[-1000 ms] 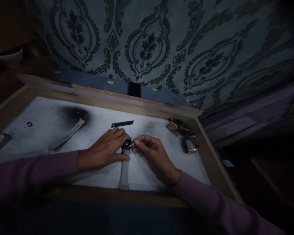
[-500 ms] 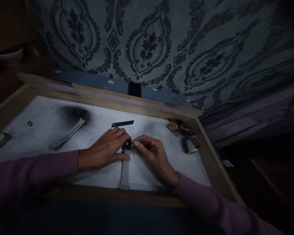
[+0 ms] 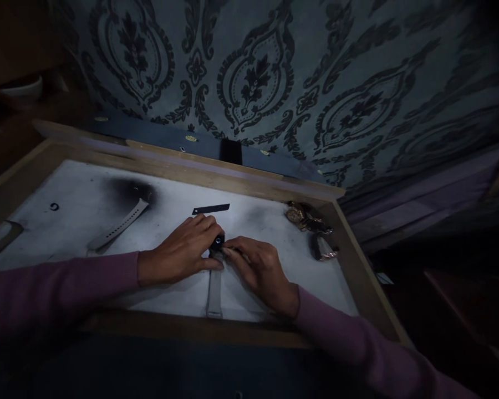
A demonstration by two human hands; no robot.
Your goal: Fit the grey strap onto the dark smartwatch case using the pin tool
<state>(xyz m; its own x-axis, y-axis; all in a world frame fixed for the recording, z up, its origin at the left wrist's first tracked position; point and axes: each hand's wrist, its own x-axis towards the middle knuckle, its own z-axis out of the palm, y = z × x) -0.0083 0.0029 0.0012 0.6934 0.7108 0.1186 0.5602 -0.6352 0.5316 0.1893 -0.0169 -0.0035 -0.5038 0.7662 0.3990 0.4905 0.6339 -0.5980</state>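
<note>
My left hand (image 3: 185, 249) grips a dark smartwatch (image 3: 218, 242), its fingers over the case's far side and its thumb at the near side. One light grey strap (image 3: 214, 291) hangs from the watch toward the front edge of the tray. At the right side of the case, my right hand (image 3: 264, 269) is closed in a pinch. Whatever its fingertips hold is too small to make out. A loose light grey strap piece (image 3: 120, 224) with a row of holes lies to the left. Beyond my left hand rests a flat dark blade-like strip (image 3: 210, 209).
The shallow wooden-rimmed tray (image 3: 360, 266) has a white bottom. Gold-toned watches (image 3: 303, 216) and another dark watch (image 3: 324, 247) lie at its right. A small black curl (image 3: 54, 206) and a flat framed object (image 3: 2, 238) are at left. Patterned wallpaper (image 3: 255, 83) rises behind.
My right fingertips have shifted slightly nearer to the watch's lower right side. The left hand keeps its grip. The whole view has moved a little.
</note>
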